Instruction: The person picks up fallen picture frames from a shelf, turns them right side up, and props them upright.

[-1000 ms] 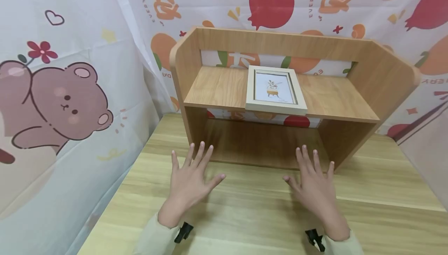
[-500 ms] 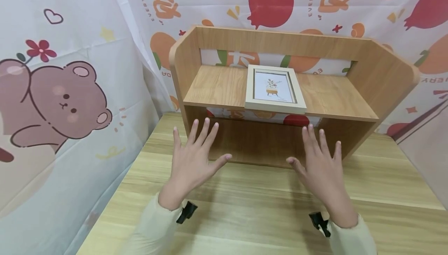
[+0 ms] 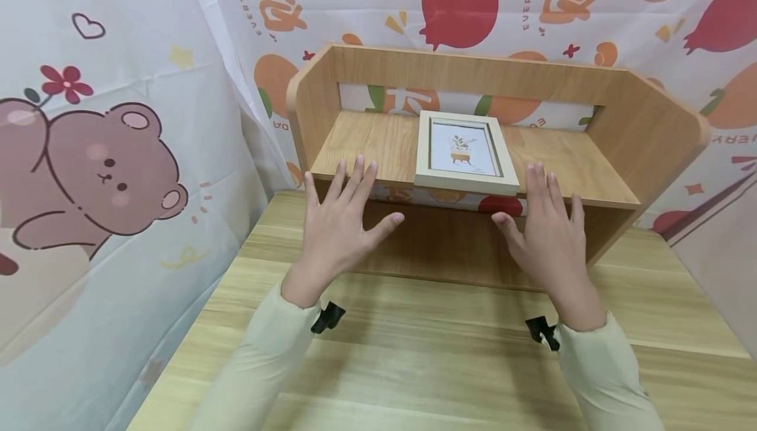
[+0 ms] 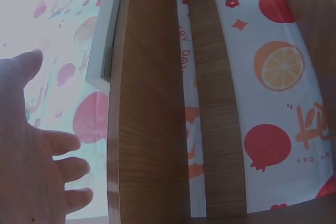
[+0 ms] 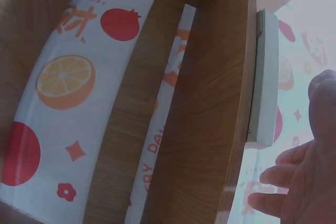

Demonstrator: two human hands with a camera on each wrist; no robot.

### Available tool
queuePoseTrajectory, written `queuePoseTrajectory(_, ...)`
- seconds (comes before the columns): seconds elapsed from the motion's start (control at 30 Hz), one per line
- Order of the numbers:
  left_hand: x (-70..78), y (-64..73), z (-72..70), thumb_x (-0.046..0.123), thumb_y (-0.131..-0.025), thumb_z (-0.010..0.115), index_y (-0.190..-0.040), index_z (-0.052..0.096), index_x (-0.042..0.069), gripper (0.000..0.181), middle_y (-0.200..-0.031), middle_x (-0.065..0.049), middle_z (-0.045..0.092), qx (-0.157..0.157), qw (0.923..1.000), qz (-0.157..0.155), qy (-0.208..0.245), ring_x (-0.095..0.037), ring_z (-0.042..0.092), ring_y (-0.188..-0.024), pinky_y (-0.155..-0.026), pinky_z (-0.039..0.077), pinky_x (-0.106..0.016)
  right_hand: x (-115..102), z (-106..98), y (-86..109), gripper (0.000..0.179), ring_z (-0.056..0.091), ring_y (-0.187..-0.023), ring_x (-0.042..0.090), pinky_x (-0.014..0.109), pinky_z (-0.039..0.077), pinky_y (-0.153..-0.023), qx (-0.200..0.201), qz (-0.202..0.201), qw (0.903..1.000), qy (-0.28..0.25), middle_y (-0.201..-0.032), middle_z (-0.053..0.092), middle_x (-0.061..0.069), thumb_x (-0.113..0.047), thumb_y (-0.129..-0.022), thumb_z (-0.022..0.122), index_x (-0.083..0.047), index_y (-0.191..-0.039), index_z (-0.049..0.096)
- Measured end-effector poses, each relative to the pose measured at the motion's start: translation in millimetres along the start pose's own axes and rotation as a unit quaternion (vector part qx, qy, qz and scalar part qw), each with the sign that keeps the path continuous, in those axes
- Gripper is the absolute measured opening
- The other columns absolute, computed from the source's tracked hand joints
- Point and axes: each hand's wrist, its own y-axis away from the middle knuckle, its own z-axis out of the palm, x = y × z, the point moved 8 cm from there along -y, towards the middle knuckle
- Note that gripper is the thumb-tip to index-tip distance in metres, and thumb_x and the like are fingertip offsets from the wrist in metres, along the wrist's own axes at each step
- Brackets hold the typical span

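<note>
A cream picture frame (image 3: 465,181) with a potted-plant print lies face up on the upper board of a wooden desk shelf (image 3: 378,145), jutting slightly past its front edge. To its left my left hand (image 3: 336,234) is raised with fingers spread, fingertips overlapping the board's front edge in the head view. My right hand (image 3: 550,240), also spread and holding nothing, is on the other side, its fingers close to the frame's right corner. Both wrist views look into the lower compartment, with the picture frame (image 4: 102,38) seen edge-on beside the hands.
The shelf stands on a wood-grain table (image 3: 414,365). Behind it hangs a fruit-print cloth (image 3: 367,23), and a bear-print curtain (image 3: 219,175) runs along the left. The lower compartment (image 3: 437,240) is open at the front.
Both hands have risen and moved forward from the shelf's lower front edge to the level of the upper board. The picture frame and shelf stay where they were.
</note>
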Motion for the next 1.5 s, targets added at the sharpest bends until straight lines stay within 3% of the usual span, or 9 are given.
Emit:
queuePoseTrajectory(0.23,1.1,-28.9,-8.2,0.089,-0.078,0.007,-0.156,0.008,0.027,0.099,-0.162,0.000,0.013,-0.005,0.9985,-0.003,0.055,-0.023,0.011,-0.151,-0.117,-0.005,-0.060,-4.1,-7.4,-21.2,0.091,0.016,-0.147,0.040,0.064,0.005,-0.114,-0.028,0.006,0.9996,-0.001,-0.161,0.014,0.015,-0.069,-0.093,0.030,-0.008,-0.156,0.006)
queuePoseTrajectory(0.37,1.4,-47.1,-9.6,0.085,-0.083,0.020,-0.156,0.017,0.023,0.096,-0.162,-0.002,0.016,-0.025,0.9959,-0.007,0.086,-0.022,0.011,-0.151,-0.118,0.001,-0.058,-5.0,-13.0,-35.1,0.090,0.018,-0.147,0.042,0.064,0.004,-0.114,-0.043,0.012,0.9989,-0.015,-0.160,0.017,0.017,-0.065,-0.094,0.036,-0.007,-0.156,0.005)
queuePoseTrajectory(0.5,1.9,-61.4,-4.7,0.078,-0.086,0.032,-0.153,0.027,0.018,0.090,-0.162,-0.004,0.018,-0.049,0.9902,-0.014,0.130,-0.022,0.011,-0.151,-0.119,0.004,-0.056,-1.6,-12.3,-47.3,0.091,0.016,-0.146,0.043,0.064,0.003,-0.114,-0.072,0.029,0.9964,-0.034,-0.159,0.018,0.021,-0.065,-0.094,0.035,-0.006,-0.155,0.003)
queuePoseTrajectory(0.77,7.9,-78.0,7.2,0.071,-0.088,0.040,-0.154,0.024,0.016,0.087,-0.161,-0.003,0.023,-0.088,0.9776,-0.024,0.190,-0.024,0.018,-0.150,-0.119,0.010,-0.052,2.5,-9.5,-70.7,0.089,0.021,-0.143,0.045,0.064,0.007,-0.114,-0.111,0.035,0.9911,-0.065,-0.155,0.023,0.027,-0.060,-0.095,0.040,-0.004,-0.155,0.006)
queuePoseTrajectory(0.93,13.3,-85.6,10.8,0.071,-0.087,0.044,-0.155,0.020,0.017,0.089,-0.158,-0.006,0.030,-0.114,0.9751,-0.031,0.188,-0.025,0.025,-0.148,-0.118,0.013,-0.053,8.1,-1.3,-82.9,0.089,0.022,-0.143,0.047,0.067,0.011,-0.112,-0.142,0.055,0.9835,-0.098,-0.159,0.018,0.022,-0.061,-0.093,0.043,-0.009,-0.156,0.007)
queuePoseTrajectory(1.07,17.0,-88.2,15.3,0.070,-0.088,0.046,-0.155,0.020,0.017,0.089,-0.156,-0.005,0.034,-0.133,0.9741,-0.032,0.180,-0.023,0.030,-0.146,-0.118,0.016,-0.049,11.8,8.5,-86.5,0.088,0.023,-0.144,0.044,0.066,0.021,-0.111,-0.172,0.065,0.9733,-0.137,-0.160,0.016,0.021,-0.060,-0.094,0.043,-0.009,-0.156,0.007)
queuePoseTrajectory(1.27,19.3,-90.2,21.5,0.071,-0.087,0.047,-0.154,0.021,0.015,0.091,-0.154,-0.003,0.037,-0.148,0.9769,-0.027,0.152,-0.020,0.034,-0.143,-0.118,0.012,-0.047,15.4,18.1,-87.7,0.087,0.031,-0.140,0.043,0.061,0.028,-0.110,-0.196,0.072,0.9623,-0.174,-0.157,0.022,0.024,-0.062,-0.094,0.039,-0.008,-0.156,0.007)
queuePoseTrajectory(1.5,19.5,-95.5,24.9,0.071,-0.086,0.047,-0.154,0.022,0.016,0.091,-0.155,-0.003,0.036,-0.156,0.9778,-0.021,0.139,-0.019,0.033,-0.144,-0.118,0.011,-0.049,22.0,24.4,-91.8,0.082,0.034,-0.130,0.040,0.065,0.016,-0.107,-0.211,0.073,0.9593,-0.173,-0.154,0.029,0.023,-0.060,-0.095,0.038,-0.010,-0.155,0.014)
